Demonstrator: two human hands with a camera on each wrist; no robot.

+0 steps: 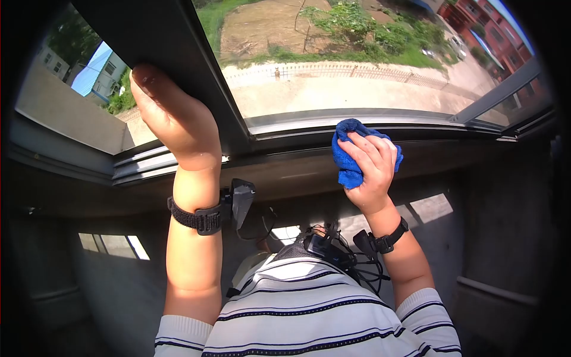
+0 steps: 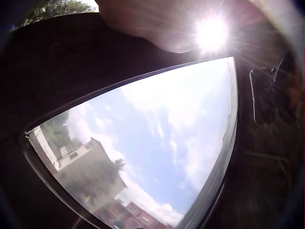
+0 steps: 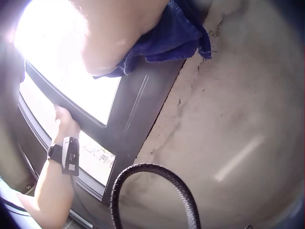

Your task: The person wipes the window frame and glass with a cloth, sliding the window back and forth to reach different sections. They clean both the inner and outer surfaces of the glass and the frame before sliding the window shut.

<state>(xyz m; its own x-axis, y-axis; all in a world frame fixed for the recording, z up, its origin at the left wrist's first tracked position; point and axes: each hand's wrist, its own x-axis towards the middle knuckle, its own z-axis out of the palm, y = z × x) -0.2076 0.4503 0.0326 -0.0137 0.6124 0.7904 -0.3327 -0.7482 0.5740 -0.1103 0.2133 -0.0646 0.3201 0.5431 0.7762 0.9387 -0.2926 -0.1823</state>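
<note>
In the head view, the left hand (image 1: 178, 119) rests against the dark upright window post (image 1: 172, 35), one digit lying along it; the other fingers are mostly hidden. Part of that hand (image 2: 143, 24) crosses the top of the left wrist view, beside bright sun glare. The right hand (image 1: 375, 169) holds a bunched blue cloth (image 1: 348, 160) at the lower window rail (image 1: 297, 140), its fingers bent over the cloth. From the right wrist, the cloth (image 3: 167, 40) hangs under the right hand (image 3: 119, 28), against the dark frame.
Window glass (image 1: 357, 89) lies beyond both hands, with a fence, garden and red building outside. A concrete-like wall (image 3: 248, 105) adjoins the frame. Black cables (image 1: 363, 262) hang by the person's waist. Metal sliding tracks (image 1: 143, 163) run along the lower left.
</note>
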